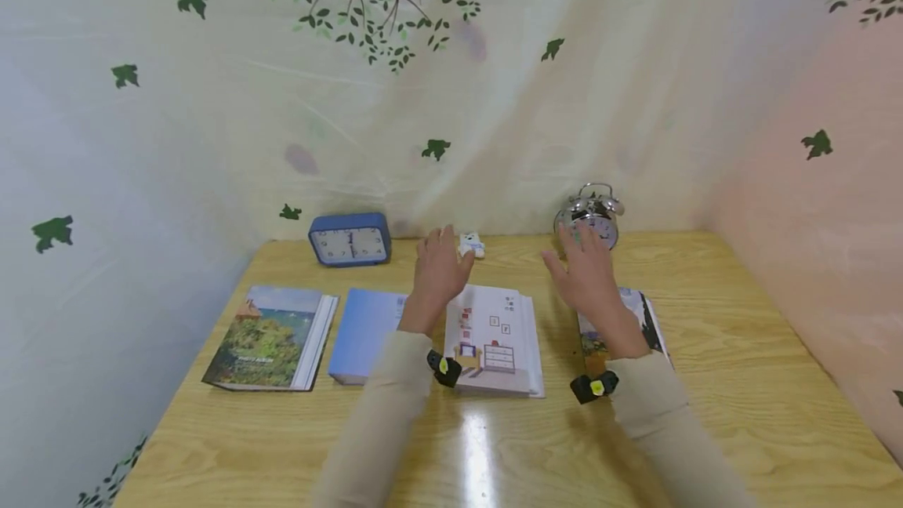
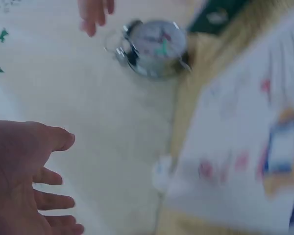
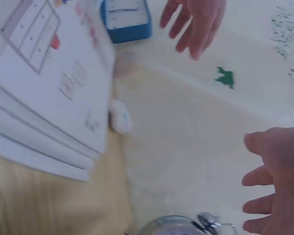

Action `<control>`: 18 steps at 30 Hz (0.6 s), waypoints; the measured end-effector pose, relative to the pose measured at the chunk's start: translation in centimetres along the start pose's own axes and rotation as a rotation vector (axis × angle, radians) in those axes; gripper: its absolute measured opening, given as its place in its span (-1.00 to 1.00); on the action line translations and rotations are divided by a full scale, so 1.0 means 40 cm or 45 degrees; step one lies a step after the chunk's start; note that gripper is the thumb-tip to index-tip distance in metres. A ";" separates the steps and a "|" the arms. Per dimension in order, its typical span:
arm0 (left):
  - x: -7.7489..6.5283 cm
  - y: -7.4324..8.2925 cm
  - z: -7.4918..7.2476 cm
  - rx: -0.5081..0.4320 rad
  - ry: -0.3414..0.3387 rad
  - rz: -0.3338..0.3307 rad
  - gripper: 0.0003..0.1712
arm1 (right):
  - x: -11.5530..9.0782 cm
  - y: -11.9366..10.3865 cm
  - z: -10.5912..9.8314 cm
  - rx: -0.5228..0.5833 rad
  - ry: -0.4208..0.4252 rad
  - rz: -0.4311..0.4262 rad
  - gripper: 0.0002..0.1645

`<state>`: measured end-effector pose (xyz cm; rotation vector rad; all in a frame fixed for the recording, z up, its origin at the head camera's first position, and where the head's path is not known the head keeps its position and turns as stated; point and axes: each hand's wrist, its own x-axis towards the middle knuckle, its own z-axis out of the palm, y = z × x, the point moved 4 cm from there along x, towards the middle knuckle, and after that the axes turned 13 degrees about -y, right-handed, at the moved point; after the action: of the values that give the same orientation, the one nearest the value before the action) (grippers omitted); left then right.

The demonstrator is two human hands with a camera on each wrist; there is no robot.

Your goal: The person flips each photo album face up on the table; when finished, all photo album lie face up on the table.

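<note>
Both hands hover over the table with fingers spread and nothing held. My left hand [image 1: 439, 277] is above the far edge of the white book [image 1: 494, 343], beside a small white figurine [image 1: 471, 245]. In the left wrist view its thumb and fingers [image 2: 54, 199] extend apart. My right hand [image 1: 587, 277] is over a dark-patterned book [image 1: 638, 312], which it partly hides. Its fingertips overlap the silver twin-bell alarm clock [image 1: 605, 230] in the head view. The right wrist view shows the right hand [image 3: 284, 181] with parted fingers.
A blue desk clock [image 1: 350, 241] stands at the back left. To the left lie a blue book [image 1: 367, 328] and a photo album [image 1: 271, 339] with a landscape cover. A leaf-patterned curtain [image 1: 494, 100] encloses the back and sides of the wooden table [image 1: 536, 453].
</note>
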<state>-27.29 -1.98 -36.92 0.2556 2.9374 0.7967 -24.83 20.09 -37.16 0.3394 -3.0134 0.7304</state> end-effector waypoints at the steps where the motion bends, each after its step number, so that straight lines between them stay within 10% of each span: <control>1: 0.002 -0.019 -0.003 0.052 0.014 -0.009 -0.25 | 0.013 -0.007 0.015 -0.010 0.006 0.008 -0.28; 9: 0.019 -0.133 0.024 0.290 -0.014 -0.056 -0.08 | 0.070 -0.024 0.113 -0.134 -0.086 0.162 -0.14; 18: 0.025 -0.173 0.030 0.375 -0.064 -0.116 0.06 | 0.078 -0.023 0.134 -0.150 -0.159 0.226 -0.01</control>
<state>-29.07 -7.08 -41.49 0.1566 2.9849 0.3391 -27.53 16.21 -41.29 0.1193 -3.2184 0.5564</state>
